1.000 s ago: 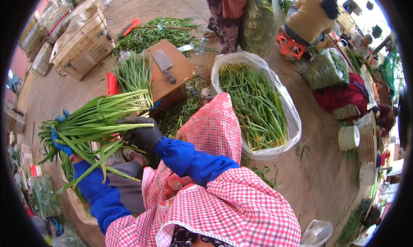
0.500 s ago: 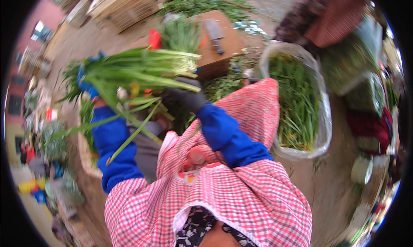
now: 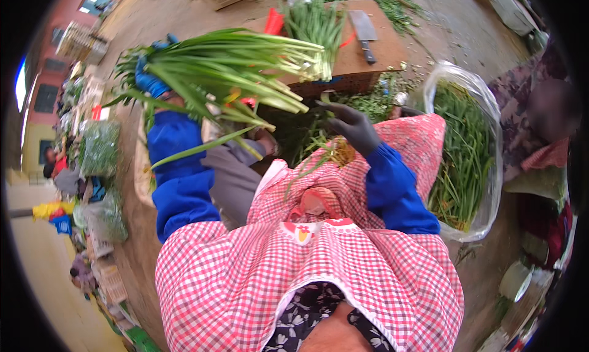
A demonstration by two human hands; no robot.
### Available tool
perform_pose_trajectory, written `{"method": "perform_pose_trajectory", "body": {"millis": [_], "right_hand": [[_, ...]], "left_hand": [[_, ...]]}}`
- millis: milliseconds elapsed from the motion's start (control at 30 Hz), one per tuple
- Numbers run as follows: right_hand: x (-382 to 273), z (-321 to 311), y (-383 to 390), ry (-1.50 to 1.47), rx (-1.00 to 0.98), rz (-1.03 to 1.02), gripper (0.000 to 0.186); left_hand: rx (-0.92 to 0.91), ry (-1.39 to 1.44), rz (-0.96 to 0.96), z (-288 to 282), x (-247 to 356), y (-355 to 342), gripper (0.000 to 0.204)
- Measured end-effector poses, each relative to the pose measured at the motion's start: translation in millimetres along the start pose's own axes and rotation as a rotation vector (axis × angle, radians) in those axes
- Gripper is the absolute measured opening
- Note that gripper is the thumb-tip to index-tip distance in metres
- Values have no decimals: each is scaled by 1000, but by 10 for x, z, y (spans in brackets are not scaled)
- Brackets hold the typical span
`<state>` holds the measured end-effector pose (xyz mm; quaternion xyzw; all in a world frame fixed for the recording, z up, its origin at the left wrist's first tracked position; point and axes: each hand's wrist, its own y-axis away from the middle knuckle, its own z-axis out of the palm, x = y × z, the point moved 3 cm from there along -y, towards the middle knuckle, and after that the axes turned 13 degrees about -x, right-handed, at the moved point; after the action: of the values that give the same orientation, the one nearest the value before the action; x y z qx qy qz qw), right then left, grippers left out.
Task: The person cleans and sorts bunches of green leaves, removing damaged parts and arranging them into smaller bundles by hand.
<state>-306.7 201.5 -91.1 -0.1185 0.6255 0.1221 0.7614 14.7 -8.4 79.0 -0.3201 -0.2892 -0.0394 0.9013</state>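
My left hand (image 3: pixel 151 76), in a blue glove, is closed round the leafy end of a bunch of green garlic-like stalks (image 3: pixel 227 60). Their pale stem ends point right, and a few loose leaves hang toward my sleeve. Off to the right, my right hand (image 3: pixel 354 126), in a dark grey glove, is apart from the bunch with its fingers stretched out. Yellowed, wilted leaves (image 3: pixel 337 152) lie just below it on my red checked apron (image 3: pixel 307 254).
Ahead stands a brown block (image 3: pixel 383 48) bearing a cleaver (image 3: pixel 363 33) and another green bunch (image 3: pixel 313 30). A plastic-lined crate (image 3: pixel 492 211) of greens stands at right, with a person (image 3: pixel 521 100) beyond. Trimmings (image 3: pixel 368 100) litter the floor between.
My right hand has left the bunch and moved right, its fingers spreading. The left hand still holds the bunch. The whole view has shifted, so the block and crate appear farther right.
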Motion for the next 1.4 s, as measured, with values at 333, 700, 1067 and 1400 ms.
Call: {"method": "perform_pose_trajectory", "body": {"millis": [333, 700, 1067, 1400], "right_hand": [[-225, 339, -472, -346, 40, -231, 49], [-609, 252, -103, -86, 182, -377, 51], [-732, 69, 410, 248, 380, -206, 27], [-648, -24, 265, -761, 287, -495, 41]], "left_hand": [[-207, -21, -150, -51, -149, 5, 32], [-256, -27, -192, 741, -538, -250, 30], [-385, -256, -167, 1360, -1012, -227, 37], [-365, -7, -577, 1160, -1100, -535, 30]]}}
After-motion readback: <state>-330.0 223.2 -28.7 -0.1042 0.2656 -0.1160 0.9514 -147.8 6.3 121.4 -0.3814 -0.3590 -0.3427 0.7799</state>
